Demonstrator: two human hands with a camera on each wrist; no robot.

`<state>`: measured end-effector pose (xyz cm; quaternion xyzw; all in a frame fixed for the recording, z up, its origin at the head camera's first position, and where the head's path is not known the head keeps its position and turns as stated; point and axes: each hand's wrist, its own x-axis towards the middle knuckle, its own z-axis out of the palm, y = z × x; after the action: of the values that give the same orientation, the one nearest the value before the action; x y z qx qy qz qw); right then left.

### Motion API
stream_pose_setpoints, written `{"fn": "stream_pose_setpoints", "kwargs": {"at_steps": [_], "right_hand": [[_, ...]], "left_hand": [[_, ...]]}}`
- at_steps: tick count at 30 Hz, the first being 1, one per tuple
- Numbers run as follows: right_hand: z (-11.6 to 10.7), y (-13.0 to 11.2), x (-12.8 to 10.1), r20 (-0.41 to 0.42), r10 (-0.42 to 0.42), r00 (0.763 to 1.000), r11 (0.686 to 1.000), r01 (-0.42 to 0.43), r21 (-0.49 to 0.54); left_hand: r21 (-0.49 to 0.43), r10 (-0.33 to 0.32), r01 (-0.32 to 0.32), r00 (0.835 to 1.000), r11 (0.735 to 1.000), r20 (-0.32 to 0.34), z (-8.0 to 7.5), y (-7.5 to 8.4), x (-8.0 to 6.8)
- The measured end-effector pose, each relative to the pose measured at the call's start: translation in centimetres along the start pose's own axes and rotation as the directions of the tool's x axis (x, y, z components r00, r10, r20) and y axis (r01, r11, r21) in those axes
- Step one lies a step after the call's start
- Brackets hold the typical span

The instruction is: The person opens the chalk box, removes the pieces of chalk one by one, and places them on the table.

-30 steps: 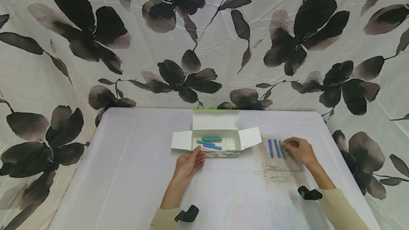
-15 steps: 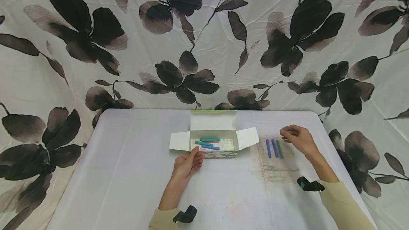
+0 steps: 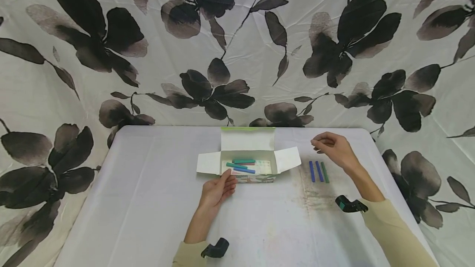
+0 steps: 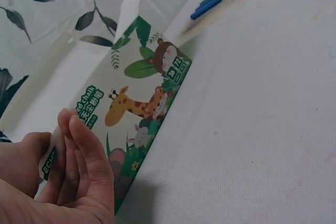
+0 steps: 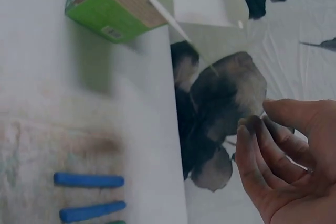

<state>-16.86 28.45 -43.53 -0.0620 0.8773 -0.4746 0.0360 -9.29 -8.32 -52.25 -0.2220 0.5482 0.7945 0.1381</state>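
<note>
A table [image 3: 141,201] covered in a white cloth, stained with chalk dust right of centre. An open chalk box [image 3: 248,164] lies on it near the far edge. Just right of the box lie three chalk sticks [image 3: 319,172] side by side, two blue, one green.

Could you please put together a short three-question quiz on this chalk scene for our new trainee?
1. True or false: the right hand holds a chalk stick.
2. How many loose chalk sticks lie on the white table to the right of the open cardboard chalk box? A) two B) three C) five
3. What does the left hand touch?

Key: 1. False; its fingers are loosely curled and hold nothing. 2. B: two blue chalk sticks and one green chalk stick. 3. The box's front wall.
</note>
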Motion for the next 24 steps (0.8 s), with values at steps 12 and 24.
{"fn": "stream_pose_setpoints", "kwargs": {"at_steps": [12,24], "right_hand": [[3.3,-2.5,1.8,0.111,-0.053,0.992,0.999,0.051,0.017],[7.4,-3.4,3.0,0.185,-0.182,0.966,0.983,0.179,0.035]], "left_hand": [[-0.005,-0.001,0.002,1.0,1.0,0.003,-0.1,0.0,0.1],[-0.015,-0.001,0.001,1.0,1.0,0.008,0.0,0.0,0.1]]}}
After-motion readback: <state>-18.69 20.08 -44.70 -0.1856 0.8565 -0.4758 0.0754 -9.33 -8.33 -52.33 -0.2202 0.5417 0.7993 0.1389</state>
